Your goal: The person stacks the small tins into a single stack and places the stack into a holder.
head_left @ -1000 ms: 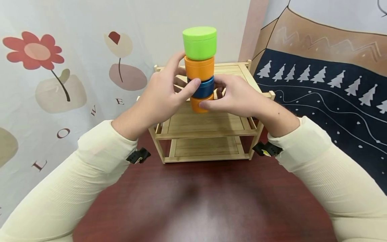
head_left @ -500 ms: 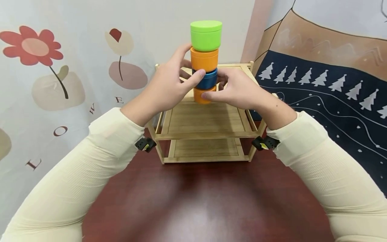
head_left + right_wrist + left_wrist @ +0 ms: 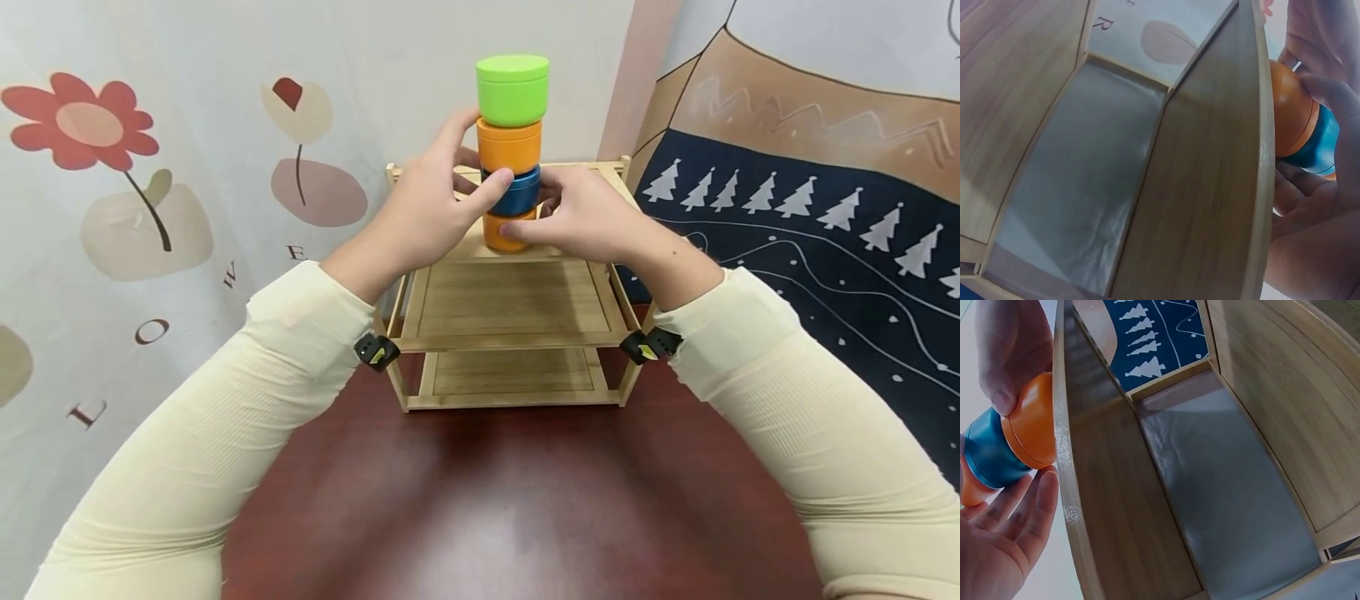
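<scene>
A tower of round lidded containers is upright at the front of the wooden rack's top tier: a green container (image 3: 513, 92) on top, then an upper orange container (image 3: 510, 148), a blue container (image 3: 516, 193) and a lower orange container (image 3: 501, 237). My left hand (image 3: 435, 204) holds the tower from the left, thumb across the blue container, fingers behind. From the right, my right hand (image 3: 596, 217) grips low, thumb on the lower orange container and fingers behind the blue one. Both wrist views show the lower orange container right at the top board's edge; the green one is out of sight there.
The pale wooden rack (image 3: 510, 342) has three tiers and stands on a dark red glossy table (image 3: 510, 492). Behind and left hangs a flower-printed cloth (image 3: 187, 317); a navy tree-printed cloth (image 3: 817, 258) is at the right.
Both hands have carried the tower forward and slightly right, from in front of the rack to over its top tier. In the last half second they have barely moved.
</scene>
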Action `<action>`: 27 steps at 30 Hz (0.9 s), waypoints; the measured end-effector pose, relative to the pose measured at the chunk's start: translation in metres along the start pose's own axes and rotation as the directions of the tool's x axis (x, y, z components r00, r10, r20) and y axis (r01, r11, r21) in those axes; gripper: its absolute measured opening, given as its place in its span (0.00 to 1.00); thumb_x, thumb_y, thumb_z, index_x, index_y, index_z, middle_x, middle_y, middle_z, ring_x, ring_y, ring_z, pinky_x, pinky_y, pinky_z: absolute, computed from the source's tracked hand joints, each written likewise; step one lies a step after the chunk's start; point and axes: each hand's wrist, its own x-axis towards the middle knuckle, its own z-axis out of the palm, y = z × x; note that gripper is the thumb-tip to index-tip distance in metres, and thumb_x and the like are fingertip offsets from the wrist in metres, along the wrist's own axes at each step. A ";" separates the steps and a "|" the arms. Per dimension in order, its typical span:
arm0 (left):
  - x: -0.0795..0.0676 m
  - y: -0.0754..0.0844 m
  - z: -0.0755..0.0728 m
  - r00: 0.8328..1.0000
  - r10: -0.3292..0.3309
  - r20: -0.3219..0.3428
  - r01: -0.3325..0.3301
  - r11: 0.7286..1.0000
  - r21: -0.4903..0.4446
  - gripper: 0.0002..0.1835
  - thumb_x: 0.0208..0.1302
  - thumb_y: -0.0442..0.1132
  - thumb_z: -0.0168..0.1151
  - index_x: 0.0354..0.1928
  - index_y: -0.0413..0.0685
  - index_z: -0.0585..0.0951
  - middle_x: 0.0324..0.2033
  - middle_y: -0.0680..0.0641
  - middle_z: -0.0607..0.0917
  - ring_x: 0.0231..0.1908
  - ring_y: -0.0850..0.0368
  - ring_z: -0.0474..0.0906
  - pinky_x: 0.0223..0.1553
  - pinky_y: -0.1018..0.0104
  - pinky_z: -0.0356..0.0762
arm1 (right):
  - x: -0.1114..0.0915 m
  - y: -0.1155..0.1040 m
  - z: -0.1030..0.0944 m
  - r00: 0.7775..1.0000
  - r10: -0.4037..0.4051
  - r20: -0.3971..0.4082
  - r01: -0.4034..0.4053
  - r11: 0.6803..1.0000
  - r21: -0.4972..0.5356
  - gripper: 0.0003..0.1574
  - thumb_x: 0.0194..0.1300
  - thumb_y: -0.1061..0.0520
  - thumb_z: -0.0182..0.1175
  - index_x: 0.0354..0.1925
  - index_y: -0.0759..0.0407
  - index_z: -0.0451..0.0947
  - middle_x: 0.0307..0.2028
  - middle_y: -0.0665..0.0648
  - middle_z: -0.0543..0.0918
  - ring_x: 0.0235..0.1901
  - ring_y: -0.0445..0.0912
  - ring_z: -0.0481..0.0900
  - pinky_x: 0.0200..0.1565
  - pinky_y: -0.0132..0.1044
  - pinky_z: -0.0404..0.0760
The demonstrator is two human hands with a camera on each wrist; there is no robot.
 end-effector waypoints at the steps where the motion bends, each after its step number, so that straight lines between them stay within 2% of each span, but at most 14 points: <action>1: 0.001 0.000 0.000 1.000 -0.005 0.002 0.005 1.000 0.004 0.37 0.60 0.63 0.50 0.68 0.73 0.47 0.53 0.48 0.76 0.42 0.58 0.80 0.44 0.61 0.76 | 0.000 0.000 0.000 1.000 0.007 0.001 -0.007 1.000 -0.003 0.37 0.51 0.38 0.65 0.57 0.49 0.70 0.45 0.49 0.82 0.43 0.43 0.79 0.47 0.39 0.74; 12: 0.012 -0.005 0.002 0.997 -0.080 0.007 0.079 0.995 0.056 0.38 0.60 0.66 0.47 0.68 0.76 0.44 0.55 0.50 0.75 0.45 0.60 0.79 0.47 0.61 0.75 | 0.012 0.005 -0.002 0.998 0.051 0.025 -0.050 0.998 -0.043 0.40 0.52 0.34 0.62 0.59 0.49 0.68 0.49 0.49 0.80 0.47 0.43 0.76 0.53 0.41 0.72; 20: 0.012 -0.002 0.001 0.997 -0.075 0.009 0.074 0.995 0.066 0.37 0.60 0.66 0.48 0.67 0.78 0.43 0.57 0.51 0.74 0.47 0.59 0.78 0.48 0.60 0.74 | 0.011 0.006 -0.003 0.998 0.051 0.022 -0.051 0.999 -0.007 0.40 0.52 0.35 0.63 0.58 0.52 0.68 0.48 0.50 0.80 0.45 0.43 0.77 0.51 0.39 0.73; 23: 0.009 -0.002 0.001 0.998 -0.057 0.001 0.057 0.997 0.056 0.38 0.61 0.64 0.48 0.68 0.78 0.41 0.59 0.51 0.72 0.48 0.59 0.78 0.49 0.61 0.74 | 0.006 0.004 -0.004 0.999 0.044 0.019 -0.044 0.999 -0.011 0.39 0.54 0.33 0.59 0.59 0.50 0.69 0.49 0.50 0.80 0.47 0.43 0.76 0.52 0.41 0.72; 25: 0.006 -0.003 0.001 0.999 -0.045 -0.016 0.046 0.998 0.040 0.39 0.62 0.62 0.49 0.68 0.77 0.39 0.62 0.51 0.69 0.52 0.58 0.76 0.52 0.60 0.73 | 0.000 0.001 -0.005 0.999 0.049 -0.010 -0.050 0.998 -0.032 0.37 0.57 0.31 0.56 0.60 0.47 0.69 0.50 0.50 0.79 0.50 0.44 0.75 0.54 0.44 0.71; 27: 0.000 -0.004 0.001 0.998 -0.029 -0.055 0.031 0.999 0.039 0.40 0.62 0.61 0.50 0.69 0.76 0.39 0.64 0.52 0.66 0.56 0.59 0.72 0.57 0.59 0.69 | -0.010 -0.002 -0.004 0.995 0.050 -0.090 -0.054 0.998 -0.042 0.35 0.59 0.31 0.53 0.60 0.45 0.69 0.53 0.49 0.78 0.53 0.42 0.73 0.57 0.44 0.69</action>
